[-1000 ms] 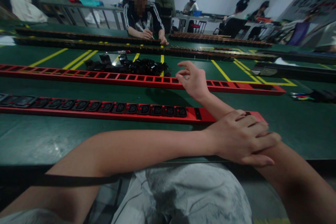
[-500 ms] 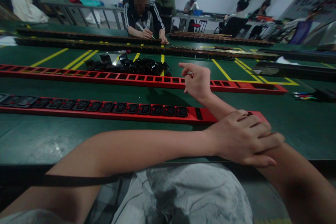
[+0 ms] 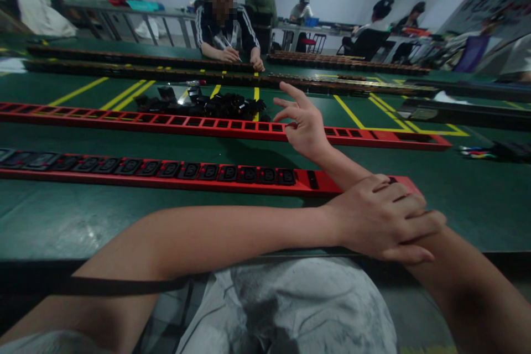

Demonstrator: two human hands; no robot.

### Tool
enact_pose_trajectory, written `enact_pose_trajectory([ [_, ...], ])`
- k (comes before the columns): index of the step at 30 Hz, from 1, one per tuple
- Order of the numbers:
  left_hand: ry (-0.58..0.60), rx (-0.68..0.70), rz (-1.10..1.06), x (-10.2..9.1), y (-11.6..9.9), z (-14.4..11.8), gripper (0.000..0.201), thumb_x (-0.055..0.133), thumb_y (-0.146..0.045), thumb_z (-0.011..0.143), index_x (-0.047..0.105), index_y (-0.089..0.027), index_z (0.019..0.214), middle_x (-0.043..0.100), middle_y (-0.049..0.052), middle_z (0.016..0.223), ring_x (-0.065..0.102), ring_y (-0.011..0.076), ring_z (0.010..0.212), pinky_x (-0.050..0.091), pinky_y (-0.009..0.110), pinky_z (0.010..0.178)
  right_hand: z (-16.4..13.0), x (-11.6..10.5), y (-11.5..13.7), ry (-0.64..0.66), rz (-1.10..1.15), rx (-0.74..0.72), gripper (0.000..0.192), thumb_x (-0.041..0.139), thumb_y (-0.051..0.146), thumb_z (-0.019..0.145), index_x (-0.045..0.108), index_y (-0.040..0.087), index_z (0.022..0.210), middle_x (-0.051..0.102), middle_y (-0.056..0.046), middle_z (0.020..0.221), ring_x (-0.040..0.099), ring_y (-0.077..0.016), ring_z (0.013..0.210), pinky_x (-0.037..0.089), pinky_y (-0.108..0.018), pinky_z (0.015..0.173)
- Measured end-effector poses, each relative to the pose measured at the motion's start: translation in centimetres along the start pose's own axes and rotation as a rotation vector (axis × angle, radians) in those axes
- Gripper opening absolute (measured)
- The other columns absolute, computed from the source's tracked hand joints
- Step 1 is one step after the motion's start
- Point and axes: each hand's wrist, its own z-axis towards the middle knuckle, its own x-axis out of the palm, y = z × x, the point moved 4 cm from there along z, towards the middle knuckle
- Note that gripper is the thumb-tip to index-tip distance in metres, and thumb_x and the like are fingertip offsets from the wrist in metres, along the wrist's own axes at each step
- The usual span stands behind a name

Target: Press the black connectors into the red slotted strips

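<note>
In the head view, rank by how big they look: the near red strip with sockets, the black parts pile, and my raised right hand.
1. near red strip, longest by far
2. black parts pile
3. right hand; it is nearer the camera, so its rank against the pile is unsure.

The table [image 3: 477, 204] has a dark green top marked with yellow lines [image 3: 124, 94]. Two long red strips lie across it, side by side but apart: the near strip [image 3: 166, 180] carries a row of black sockets, the far strip [image 3: 186, 124] shows open slots. Behind the far strip sits a heap of black parts [image 3: 215, 105]. Darker strips [image 3: 124, 72] lie further back.
</note>
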Motion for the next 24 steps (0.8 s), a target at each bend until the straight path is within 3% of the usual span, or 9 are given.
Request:
enact_pose_trajectory([
  [7, -0.008, -0.004, -0.009, -0.2, 0.0, 0.0, 0.053, 0.027, -0.044, 0.101, 0.054, -0.014, 0.134, 0.060, 0.011, 0.127, 0.052, 0.0285, 0.116, 0.033, 0.045, 0.098, -0.1, -0.8, 0.9, -0.106, -0.112, -0.028, 0.029, 0.047, 0.003, 0.078, 0.062, 0.023, 0.093, 0.047, -0.001, 0.141, 0.048, -0.0266, 0.130, 0.047, -0.046, 0.102],
  [11, -0.009, -0.005, -0.020, -0.1, 0.0, 0.0, 0.052, 0.028, -0.044, 0.100, 0.055, -0.014, 0.134, 0.060, 0.011, 0.127, 0.052, 0.0292, 0.116, 0.033, 0.046, 0.099, -0.1, -1.3, 0.9, -0.232, -0.180, -0.030, 0.023, 0.042, 0.004, 0.083, 0.056, 0.022, 0.084, 0.056, -0.006, 0.114, 0.056, -0.0215, 0.109, 0.049, -0.039, 0.090],
  [14, -0.009, -0.004, -0.020, -0.1, 0.0, -0.1, 0.053, 0.028, -0.045, 0.100, 0.055, -0.014, 0.133, 0.060, 0.012, 0.126, 0.053, 0.0293, 0.115, 0.033, 0.046, 0.098, -0.1, -1.4, 0.7, -0.270, -0.242, -0.006, 0.021, 0.042, 0.004, 0.081, 0.051, 0.021, 0.074, 0.054, -0.004, 0.087, 0.055, -0.0177, 0.087, 0.046, -0.033, 0.076],
  [17, -0.017, -0.002, -0.015, -0.2, 0.0, 0.0, 0.053, 0.028, -0.045, 0.100, 0.055, -0.014, 0.134, 0.061, 0.011, 0.126, 0.052, 0.0294, 0.115, 0.034, 0.046, 0.097, 0.0, -1.1, 0.5, -0.189, -0.267, 0.018, 0.021, 0.043, 0.001, 0.070, 0.041, 0.021, 0.062, 0.047, -0.001, 0.069, 0.047, -0.0141, 0.068, 0.037, -0.028, 0.063],
  [21, -0.021, -0.006, -0.005, -0.3, 0.0, 0.0, 0.054, 0.029, -0.046, 0.100, 0.055, -0.014, 0.134, 0.060, 0.011, 0.128, 0.051, 0.0291, 0.116, 0.034, 0.045, 0.097, -0.2, -0.1, 0.4, 0.056, -0.302, 0.112, 0.019, 0.043, 0.002, 0.056, 0.035, 0.020, 0.054, 0.040, 0.002, 0.055, 0.035, -0.0103, 0.055, 0.023, -0.028, 0.055],
  [24, -0.022, -0.004, 0.009, -0.6, -0.1, 0.0, 0.054, 0.029, -0.047, 0.100, 0.055, -0.015, 0.134, 0.060, 0.010, 0.128, 0.052, 0.0284, 0.116, 0.035, 0.045, 0.097, -0.3, 0.0, 0.5, 0.087, -0.358, 0.169, 0.016, 0.043, 0.004, 0.054, 0.037, 0.019, 0.053, 0.039, 0.003, 0.053, 0.033, -0.0096, 0.054, 0.019, -0.028, 0.056],
])
